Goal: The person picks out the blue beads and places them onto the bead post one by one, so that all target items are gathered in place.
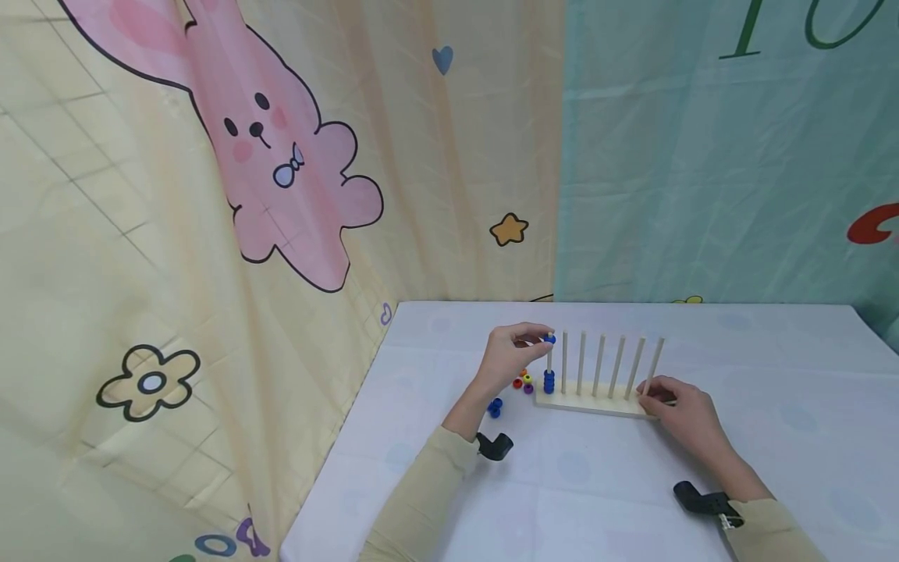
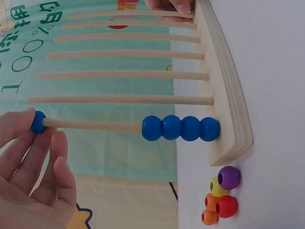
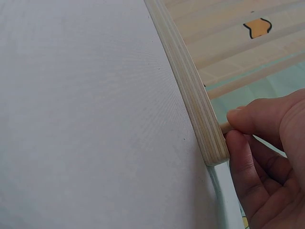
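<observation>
A wooden peg board [image 1: 590, 402] with several upright rods stands on the table. My left hand [image 1: 507, 355] pinches a blue bead [image 2: 38, 122] at the tip of the leftmost rod [image 2: 95, 125]. Several blue beads [image 2: 181, 128] are stacked at the foot of that same rod. The other rods carry no beads. At the board's far right end, my right hand [image 1: 684, 410] pinches the base of the last rod [image 3: 226, 127] between thumb and forefinger.
Left of the board lie loose beads: a purple bead [image 2: 229, 177], a red bead [image 2: 226, 206], a yellow one and orange ones. Nearer the left forearm sits a cluster of blue beads [image 1: 495, 407]. Patterned curtains [image 1: 449, 156] hang behind the white table [image 1: 562, 499].
</observation>
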### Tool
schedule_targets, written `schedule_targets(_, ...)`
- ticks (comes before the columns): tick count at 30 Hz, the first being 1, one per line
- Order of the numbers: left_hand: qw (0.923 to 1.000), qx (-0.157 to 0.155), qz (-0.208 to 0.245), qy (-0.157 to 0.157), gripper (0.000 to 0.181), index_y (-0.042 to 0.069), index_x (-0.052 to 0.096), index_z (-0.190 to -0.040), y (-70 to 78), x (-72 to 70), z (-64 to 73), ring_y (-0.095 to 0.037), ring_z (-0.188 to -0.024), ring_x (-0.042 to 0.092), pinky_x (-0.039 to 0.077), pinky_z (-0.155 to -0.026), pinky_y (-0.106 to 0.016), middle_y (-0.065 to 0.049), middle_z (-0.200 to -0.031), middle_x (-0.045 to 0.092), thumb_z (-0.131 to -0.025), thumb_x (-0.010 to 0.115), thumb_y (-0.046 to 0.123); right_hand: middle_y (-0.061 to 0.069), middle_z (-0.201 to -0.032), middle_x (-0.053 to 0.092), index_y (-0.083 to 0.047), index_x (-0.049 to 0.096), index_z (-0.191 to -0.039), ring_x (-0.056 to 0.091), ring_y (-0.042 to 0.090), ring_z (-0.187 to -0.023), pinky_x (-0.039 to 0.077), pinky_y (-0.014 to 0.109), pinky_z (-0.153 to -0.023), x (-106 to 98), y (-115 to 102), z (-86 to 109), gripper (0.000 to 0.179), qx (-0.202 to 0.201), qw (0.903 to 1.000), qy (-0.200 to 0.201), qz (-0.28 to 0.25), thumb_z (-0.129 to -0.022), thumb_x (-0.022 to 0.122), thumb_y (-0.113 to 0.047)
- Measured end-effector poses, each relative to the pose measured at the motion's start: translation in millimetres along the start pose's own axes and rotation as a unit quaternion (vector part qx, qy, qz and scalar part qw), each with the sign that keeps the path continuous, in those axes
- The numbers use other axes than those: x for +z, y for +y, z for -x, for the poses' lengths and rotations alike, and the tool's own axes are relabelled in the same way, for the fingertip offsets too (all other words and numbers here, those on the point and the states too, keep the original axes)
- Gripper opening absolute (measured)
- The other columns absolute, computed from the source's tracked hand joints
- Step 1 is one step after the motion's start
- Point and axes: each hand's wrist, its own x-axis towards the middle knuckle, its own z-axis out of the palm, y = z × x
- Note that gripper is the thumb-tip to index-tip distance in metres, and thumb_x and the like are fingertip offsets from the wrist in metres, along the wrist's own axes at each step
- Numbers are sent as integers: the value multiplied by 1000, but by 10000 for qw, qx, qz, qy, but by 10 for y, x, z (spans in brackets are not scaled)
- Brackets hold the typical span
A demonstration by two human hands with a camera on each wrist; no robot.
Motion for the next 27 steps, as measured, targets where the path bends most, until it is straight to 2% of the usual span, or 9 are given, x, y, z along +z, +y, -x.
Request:
schedule_targets(17,9999,-135,3,-102,20,25,77,-111,-51,3,43,-13,-86,64,57,-67,-29,14,-97,70,-92,76,29,3,-92,71,-13,71,-98,65,25,-87,48,35,-67,13,15,-2,11,-38,10000,23,20,-93,75,-22)
schedule_targets(24,9998,-142,-121,-121,23,22,77,-114,-56,12,54,-11,-87,63,56,-72,-28,13,-97,70,-92,76,28,3,-92,71,-13,71,-97,65,25,-87,48,36,-68,9,7,-5,10,-39,10000,24,22,-93,75,-21)
schedule_targets(27,9996,-140,-199,-121,24,20,77,-115,-76,23,64,-10,-88,63,55,-74,-26,8,-101,72,-92,76,28,4,-93,71,-12,71,-98,65,25,-88,49,35,-67,4,1,-1,11,-10,10000,1,5,-93,75,-21)
